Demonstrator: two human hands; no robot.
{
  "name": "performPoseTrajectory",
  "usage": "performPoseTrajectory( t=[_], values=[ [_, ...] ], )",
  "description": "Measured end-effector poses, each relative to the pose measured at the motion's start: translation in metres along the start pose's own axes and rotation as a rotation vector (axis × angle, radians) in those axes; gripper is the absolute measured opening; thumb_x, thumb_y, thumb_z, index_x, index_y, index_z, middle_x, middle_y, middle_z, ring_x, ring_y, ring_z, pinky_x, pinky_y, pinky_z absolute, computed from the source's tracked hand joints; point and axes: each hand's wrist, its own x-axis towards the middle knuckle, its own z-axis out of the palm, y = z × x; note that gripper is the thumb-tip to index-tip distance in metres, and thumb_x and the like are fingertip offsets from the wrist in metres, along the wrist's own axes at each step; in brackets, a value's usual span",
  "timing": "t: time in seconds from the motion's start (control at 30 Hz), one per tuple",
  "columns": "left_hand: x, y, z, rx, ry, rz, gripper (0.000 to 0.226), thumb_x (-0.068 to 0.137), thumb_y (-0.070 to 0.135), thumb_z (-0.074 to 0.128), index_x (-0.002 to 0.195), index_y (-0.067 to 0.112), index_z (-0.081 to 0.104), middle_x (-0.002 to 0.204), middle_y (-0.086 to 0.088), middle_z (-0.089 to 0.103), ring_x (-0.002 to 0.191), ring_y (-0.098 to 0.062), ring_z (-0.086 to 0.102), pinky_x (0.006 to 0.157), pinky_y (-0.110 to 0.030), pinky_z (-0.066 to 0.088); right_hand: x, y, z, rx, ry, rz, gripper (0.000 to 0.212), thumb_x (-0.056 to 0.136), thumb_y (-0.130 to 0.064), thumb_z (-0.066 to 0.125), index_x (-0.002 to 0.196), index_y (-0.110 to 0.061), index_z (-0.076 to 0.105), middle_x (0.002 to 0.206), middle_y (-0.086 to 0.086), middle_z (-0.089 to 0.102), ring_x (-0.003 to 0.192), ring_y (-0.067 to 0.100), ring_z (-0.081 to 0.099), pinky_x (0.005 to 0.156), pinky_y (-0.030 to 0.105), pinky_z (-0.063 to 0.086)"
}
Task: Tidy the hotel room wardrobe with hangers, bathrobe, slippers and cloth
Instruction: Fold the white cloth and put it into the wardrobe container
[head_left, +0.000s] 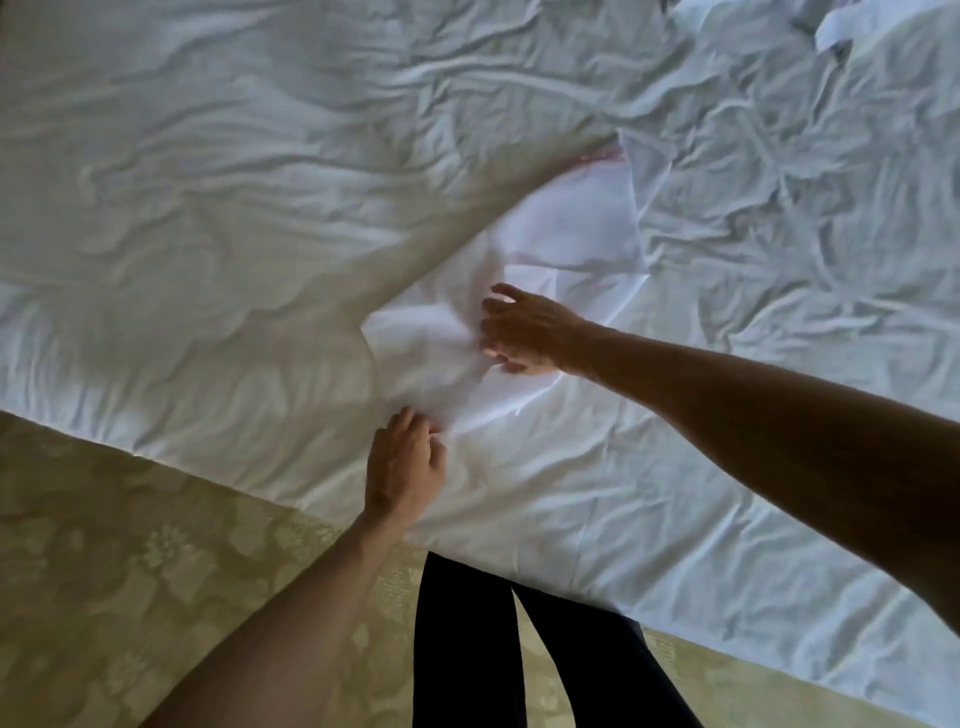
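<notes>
left hand (402, 462) pinches cloth (561, 244) (blurred) | right hand (524, 332) perhaps gripping it

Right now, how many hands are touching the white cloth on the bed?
2. The left hand holds the near edge of the white cloth; the right hand rests on its middle, on the bed sheet.
</notes>
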Motion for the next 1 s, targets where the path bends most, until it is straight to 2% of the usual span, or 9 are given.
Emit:
performPoseTrajectory(
  t=[0.03, 0.1, 0.17, 0.23, 0.4, 0.53, 0.7, 0.87, 1.0],
  values=[
    [0.002, -0.003, -0.006, -0.046, 0.026, -0.04, 0.014, 0.084, 0.013, 0.059, 0.095, 0.009, 0.067, 0.09, -0.011, 0.066, 0.082, -0.036, 0.065, 0.072, -0.041, 0.051, -0.009, 0.004, -0.005, 0.042, -0.025, 0.036, 0.028, 0.095, -0.042, 0.059, 0.116, -0.023, 0.063, 0.117, 0.0, 0.066, 0.122, 0.025, 0.053, 0.114, 0.037, 0.027],
    [0.007, -0.005, -0.028, -0.134, 0.079, -0.129, 0.018, 0.093, 0.013, 0.057, 0.106, 0.007, 0.068, 0.093, -0.015, 0.073, 0.084, -0.038, 0.068, 0.073, -0.04, 0.053, -0.034, 0.016, -0.018, 0.241, 0.023, 0.183, 0.026, 0.098, -0.039, 0.059, 0.117, -0.022, 0.062, 0.105, 0.003, 0.071, 0.105, 0.028, 0.065, 0.093, 0.034, 0.043],
    [0.021, -0.002, -0.064, -0.225, 0.15, -0.163, 0.016, 0.095, 0.011, 0.057, 0.106, 0.011, 0.069, 0.094, -0.013, 0.075, 0.085, -0.037, 0.07, 0.071, -0.038, 0.053, -0.064, 0.033, -0.038, 0.44, 0.159, 0.382, 0.023, 0.097, -0.037, 0.061, 0.111, -0.019, 0.065, 0.094, 0.01, 0.073, 0.091, 0.033, 0.069, 0.071, 0.033, 0.044],
    [0.041, 0.006, -0.11, -0.276, 0.217, -0.135, 0.016, 0.095, 0.01, 0.056, 0.103, 0.013, 0.07, 0.092, -0.01, 0.075, 0.085, -0.034, 0.07, 0.07, -0.037, 0.053, -0.096, 0.05, -0.068, 0.542, 0.32, 0.559, 0.02, 0.098, -0.036, 0.06, 0.106, -0.019, 0.068, 0.086, 0.013, 0.073, 0.083, 0.035, 0.07, 0.065, 0.032, 0.043],
    [0.117, 0.062, -0.25, -0.373, 0.377, 0.014, 0.017, 0.098, 0.014, 0.054, 0.103, 0.013, 0.07, 0.094, -0.01, 0.075, 0.089, -0.03, 0.071, 0.075, -0.038, 0.055, -0.172, 0.097, -0.168, 0.495, 0.687, 0.831, 0.033, 0.094, -0.049, 0.057, 0.1, -0.02, 0.071, 0.079, 0.014, 0.075, 0.078, 0.038, 0.071, 0.068, 0.042, 0.056],
    [0.171, 0.121, -0.363, -0.358, 0.487, 0.158, 0.021, 0.099, 0.02, 0.049, 0.104, 0.013, 0.069, 0.098, -0.012, 0.074, 0.093, -0.032, 0.069, 0.078, -0.041, 0.054, -0.234, 0.131, -0.265, 0.361, 0.872, 0.92, 0.032, 0.095, -0.045, 0.06, 0.101, -0.016, 0.073, 0.081, 0.014, 0.075, 0.08, 0.038, 0.07, 0.068, 0.039, 0.051],
    [0.194, 0.182, -0.473, -0.338, 0.581, 0.309, 0.021, 0.102, 0.021, 0.049, 0.105, 0.012, 0.068, 0.102, -0.008, 0.074, 0.097, -0.027, 0.067, 0.078, -0.032, 0.051, -0.304, 0.158, -0.36, 0.243, 1.06, 1.021, 0.042, 0.092, -0.054, 0.059, 0.096, -0.015, 0.074, 0.078, 0.015, 0.073, 0.081, 0.038, 0.068, 0.071, 0.039, 0.049],
    [0.192, 0.214, -0.523, -0.314, 0.631, 0.41, 0.021, 0.101, 0.025, 0.048, 0.103, 0.016, 0.067, 0.1, -0.008, 0.074, 0.096, -0.028, 0.067, 0.079, -0.04, 0.054, -0.348, 0.164, -0.394, 0.202, 1.169, 1.112, 0.042, 0.091, -0.052, 0.062, 0.097, -0.012, 0.075, 0.08, 0.013, 0.073, 0.08, 0.038, 0.067, 0.068, 0.035, 0.043],
    [0.183, 0.214, -0.505, -0.279, 0.579, 0.423, 0.019, 0.101, 0.02, 0.05, 0.106, 0.014, 0.068, 0.102, -0.01, 0.073, 0.097, -0.031, 0.067, 0.076, -0.04, 0.053, -0.35, 0.149, -0.367, 0.235, 1.167, 1.163, 0.042, 0.09, -0.051, 0.064, 0.096, -0.012, 0.075, 0.08, 0.013, 0.073, 0.081, 0.038, 0.067, 0.069, 0.035, 0.044]
  ],
)
